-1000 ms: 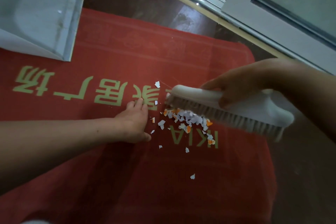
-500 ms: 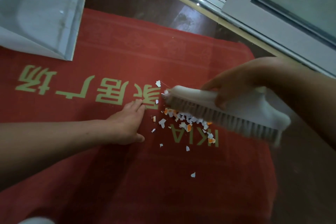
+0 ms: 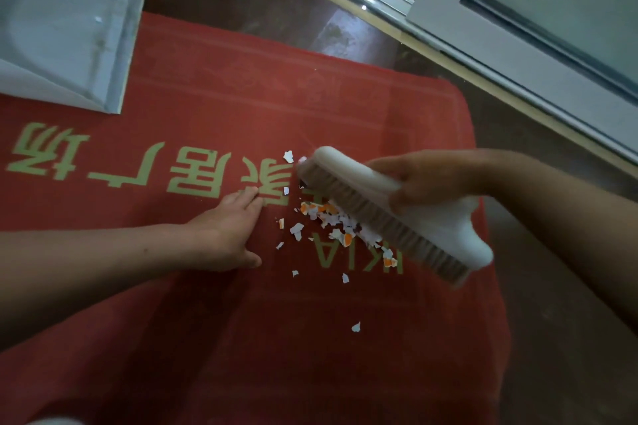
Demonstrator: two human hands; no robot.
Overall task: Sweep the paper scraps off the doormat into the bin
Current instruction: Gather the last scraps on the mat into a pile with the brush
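**Brush set against the scrap pile on the red mat**

The red doormat point(image 3: 241, 338) fills most of the frame, printed with pale green characters that read upside down from this view. At centre right the right hand point(image 3: 428, 179) grips the white handle of a hand brush point(image 3: 390, 214), fingers wrapped over its top; the brush runs diagonally from centre toward the lower right, bristles down. Along the bristles' left edge lies the main cluster of paper scraps point(image 3: 331, 221), white and orange, with a few loose bits scattered just below and one lying apart toward the lower centre. The left hand point(image 3: 228, 231) lies flat on the mat just left of the scraps, fingers extended, grasping nothing. A white dustpan point(image 3: 69, 28) sits at the upper left, its front lip on the mat's edge, well apart from the scraps. Dark floor point(image 3: 569, 338) shows at the right, and a pale door frame point(image 3: 448, 3) crosses the upper right
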